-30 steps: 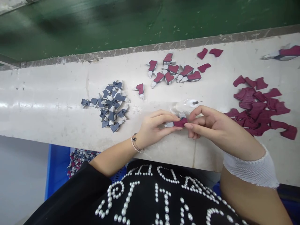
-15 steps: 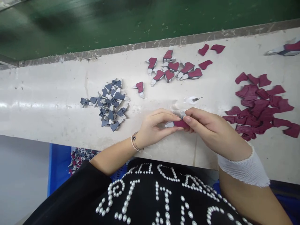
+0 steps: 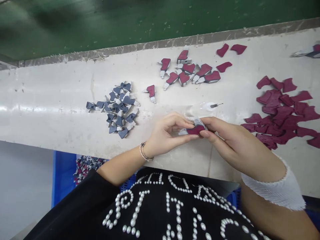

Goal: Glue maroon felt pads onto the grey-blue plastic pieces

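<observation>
Between both hands, above the near side of the table, is a small plastic part with a maroon face and light grey ends. My left hand pinches its left side between thumb and fingers. At its right side, the thumb and fingers of my right hand close on the same part, covering that edge. Just beyond the hands lies a clear bottle with a thin dark needle tip pointing right. A single maroon-and-grey part rests farther left.
A pile of dark blue and grey parts lies left. Assembled maroon-faced parts are grouped at the back. Loose maroon pieces are heaped right. A blue bin of parts stands below the table's front edge. A green panel borders the back.
My right hand has shifted slightly right and its grip has moved toward the part's right edge, exposing more of the part. The view has shifted a little, too.
</observation>
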A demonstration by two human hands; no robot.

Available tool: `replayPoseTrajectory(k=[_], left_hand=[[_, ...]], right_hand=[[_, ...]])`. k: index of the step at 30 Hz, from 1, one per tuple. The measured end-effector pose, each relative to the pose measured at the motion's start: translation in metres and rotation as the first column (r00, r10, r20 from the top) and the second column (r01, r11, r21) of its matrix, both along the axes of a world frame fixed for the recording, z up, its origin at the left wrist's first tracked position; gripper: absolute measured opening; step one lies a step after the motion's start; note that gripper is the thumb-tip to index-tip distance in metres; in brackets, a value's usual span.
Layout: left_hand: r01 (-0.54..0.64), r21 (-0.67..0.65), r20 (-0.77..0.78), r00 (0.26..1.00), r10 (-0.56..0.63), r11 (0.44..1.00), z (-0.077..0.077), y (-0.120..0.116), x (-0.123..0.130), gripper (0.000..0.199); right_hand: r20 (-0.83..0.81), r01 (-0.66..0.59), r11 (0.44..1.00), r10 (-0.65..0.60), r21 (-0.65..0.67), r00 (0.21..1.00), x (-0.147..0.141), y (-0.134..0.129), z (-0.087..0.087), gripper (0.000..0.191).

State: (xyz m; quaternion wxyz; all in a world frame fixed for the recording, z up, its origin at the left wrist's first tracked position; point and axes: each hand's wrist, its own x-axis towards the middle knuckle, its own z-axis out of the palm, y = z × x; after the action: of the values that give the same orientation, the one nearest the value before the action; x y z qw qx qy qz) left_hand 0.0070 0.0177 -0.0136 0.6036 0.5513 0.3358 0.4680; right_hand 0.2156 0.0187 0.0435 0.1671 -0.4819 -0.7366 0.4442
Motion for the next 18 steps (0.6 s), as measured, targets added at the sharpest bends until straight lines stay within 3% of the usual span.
replayPoseTrajectory(k=[4,8,15,18], left_hand=[[0.125,-0.15,-0.118,0.983,-0.143,0.981,0.005,0.001,-0.004,0.03],[0.217,-0.174,-0.261,0.93,-0.257,0.961,0.011,0.001,-0.008,0.023],[0.235,-0.268,-0.105,0.957,-0.271,0.934,0.014,-0.002,-0.005,0.022],[0.257,-0.265,-0.127,0.946,-0.298,0.929,0.014,0.0,-0.005,0.023]], right_hand=[[0.1,-0.073,0.991,0.062,0.111,0.993,0.005,0.001,-0.002,0.029],[0.103,-0.173,0.978,0.161,0.121,0.982,0.009,-0.003,0.0,0.029],[0.03,-0.209,0.971,0.207,0.12,0.978,0.013,0.0,0.006,0.024],[0.043,-0.202,0.971,0.198,0.131,0.979,0.015,0.001,0.005,0.023]])
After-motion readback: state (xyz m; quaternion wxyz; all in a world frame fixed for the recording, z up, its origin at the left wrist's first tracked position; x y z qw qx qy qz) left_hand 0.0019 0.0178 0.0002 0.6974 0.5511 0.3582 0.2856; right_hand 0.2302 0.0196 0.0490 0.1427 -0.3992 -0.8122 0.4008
